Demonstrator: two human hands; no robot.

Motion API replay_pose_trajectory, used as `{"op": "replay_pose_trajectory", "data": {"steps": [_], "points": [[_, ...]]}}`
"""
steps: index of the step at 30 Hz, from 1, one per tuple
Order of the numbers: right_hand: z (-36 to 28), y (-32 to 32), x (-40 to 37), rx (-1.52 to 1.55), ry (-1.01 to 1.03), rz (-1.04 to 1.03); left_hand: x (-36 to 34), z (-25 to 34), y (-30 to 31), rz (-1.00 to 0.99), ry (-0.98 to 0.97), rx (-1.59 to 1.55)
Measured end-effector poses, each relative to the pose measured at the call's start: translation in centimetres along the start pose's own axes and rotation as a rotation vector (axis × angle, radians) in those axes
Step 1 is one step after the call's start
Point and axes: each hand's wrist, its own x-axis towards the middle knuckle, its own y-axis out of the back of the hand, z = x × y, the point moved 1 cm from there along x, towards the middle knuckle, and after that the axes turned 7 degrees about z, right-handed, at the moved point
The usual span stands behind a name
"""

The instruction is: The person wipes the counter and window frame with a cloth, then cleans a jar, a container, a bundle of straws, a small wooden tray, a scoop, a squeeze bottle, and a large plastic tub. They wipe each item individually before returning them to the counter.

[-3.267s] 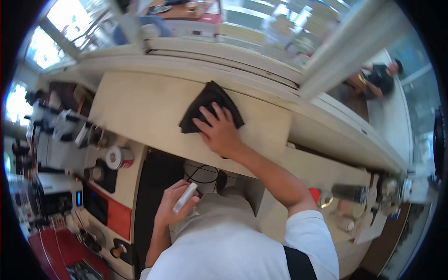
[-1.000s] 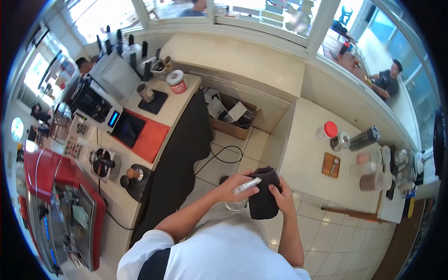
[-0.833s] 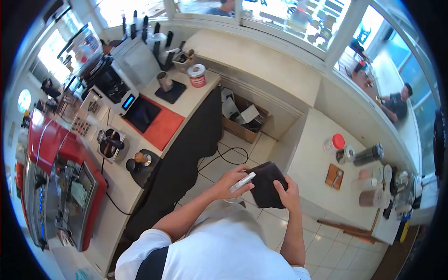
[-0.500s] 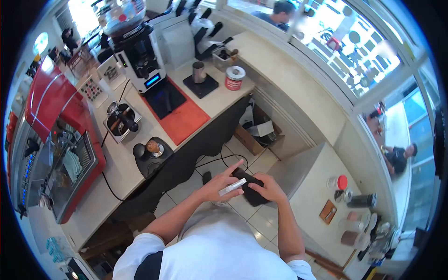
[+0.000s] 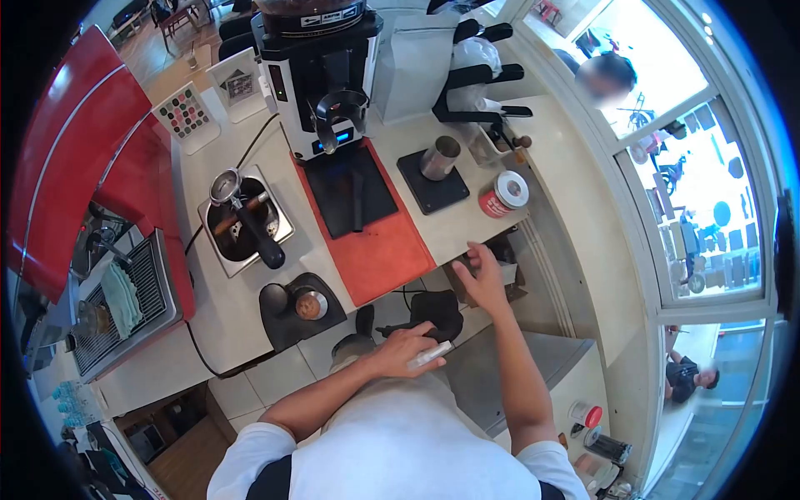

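In front of my body, my left hand (image 5: pixel 402 352) is closed on a black, cloth-like thing (image 5: pixel 437 313), its fingers curled at the lower edge. A small white rectangular object (image 5: pixel 430 356) lies along the thumb side of this hand. My right hand (image 5: pixel 481 277) is raised by the counter's front edge, holding nothing, with its fingers apart. Nearest to it on the counter are the red can with a silver lid (image 5: pixel 502 194) and the orange-red mat (image 5: pixel 383 265). A metal cup (image 5: pixel 439 158) stands on a black scale (image 5: pixel 432 187) beyond.
A coffee grinder (image 5: pixel 321 83) stands behind the mat. Left of it, a portafilter (image 5: pixel 250 221) rests across a steel knock box (image 5: pixel 283 233). A tamping stand (image 5: pixel 292 333) sits near the counter edge. The red espresso machine (image 5: pixel 75 142) is far left. People are beyond the window.
My right hand has let go of the black thing and moved up toward the counter, fingers spreading. My left hand keeps the black thing. The view has turned toward the grinder and counter.
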Motion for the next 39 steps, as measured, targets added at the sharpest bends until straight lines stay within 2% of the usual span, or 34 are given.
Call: {"op": "replay_pose_trajectory", "data": {"steps": [2, 6, 10, 14, 16, 19, 22, 29, 33, 36, 39], "points": [[-0.1, -2.3, 3.0, -0.129, 0.119, 0.057, 0.4, -0.1, 0.7, -0.022, 0.043, 0.018], [-0.6, -5.6, 9.0, -0.314, 0.117, 0.089, 1.2, -0.4, 1.4, 0.01, 0.067, 0.037], [0.2, -8.6, 13.5, -0.423, 0.112, 0.156, 1.5, 0.2, 2.1, -0.015, 0.177, 0.055], [-0.2, -9.7, 15.4, -0.435, 0.069, 0.149, 1.9, 0.7, 2.7, 0.088, 0.209, 0.084], [-0.5, -9.6, 15.6, -0.386, 0.032, 0.118, 2.1, 0.3, 2.5, 0.185, 0.167, 0.085], [-0.9, -8.7, 15.3, -0.367, -0.01, 0.06, 2.7, 0.2, 2.4, 0.214, 0.153, 0.071], [-0.6, -7.7, 13.6, -0.387, -0.015, 0.036, 3.4, 0.4, 2.6, 0.109, 0.206, 0.049], [0.5, -5.5, 9.4, -0.378, -0.001, -0.003, 5.3, 1.0, 3.0, 0.068, 0.146, 0.002], [0.5, -5.2, 8.5, -0.414, 0.041, 0.042, 6.2, 1.4, 3.1, 0.036, 0.118, -0.007], [0.2, -4.9, 7.9, -0.614, -0.032, -0.011, 6.6, 1.8, 3.6, 0.006, 0.114, -0.001], [0.1, -4.7, 8.2, -0.393, -0.073, -0.022, 6.4, 1.9, 3.8, 0.005, 0.13, 0.0]]}}
